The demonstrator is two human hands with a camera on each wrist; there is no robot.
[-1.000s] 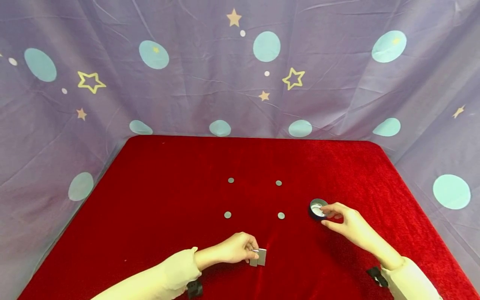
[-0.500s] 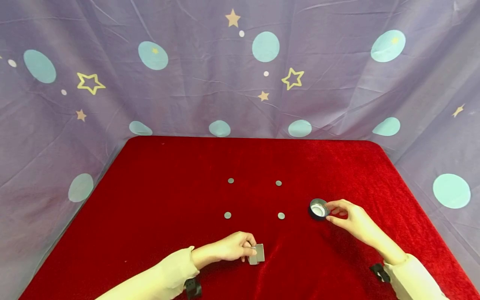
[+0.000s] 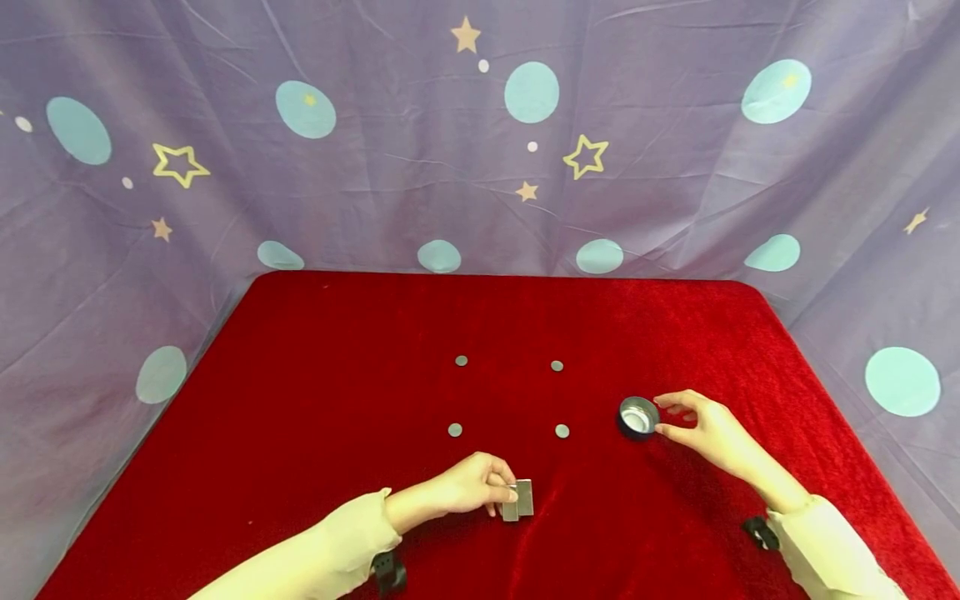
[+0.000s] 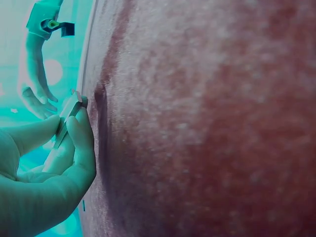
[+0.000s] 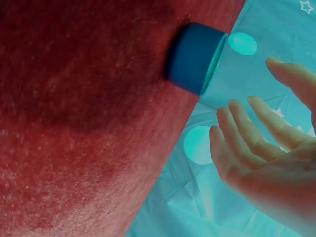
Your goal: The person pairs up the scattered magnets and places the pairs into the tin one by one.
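Note:
My left hand [image 3: 471, 485] pinches a flat silvery piece [image 3: 517, 500] between thumb and fingers, just above the red cloth. It looks like two small rectangular plates lying side by side or overlapping; in the left wrist view the piece [image 4: 68, 118] is seen nearly edge-on. A small round dark container [image 3: 638, 418] with a shiny inside stands upright on the cloth at the right. Beside its right rim is my right hand [image 3: 708, 432], fingers spread and holding nothing. The right wrist view shows a gap between these fingers [image 5: 242, 123] and the container [image 5: 195, 58].
Several small round grey discs lie on the red cloth [image 3: 360, 358]: two farther back, one [image 3: 461, 361] left and one [image 3: 557, 366] right, and two nearer, left [image 3: 455, 430] and right [image 3: 562, 431]. A purple curtain [image 3: 375, 150] with stars and dots surrounds the table's back and sides.
My right hand has drawn its fingers out of the container and back to the right. The left hand has risen slightly with the silvery piece. Container and discs stay put.

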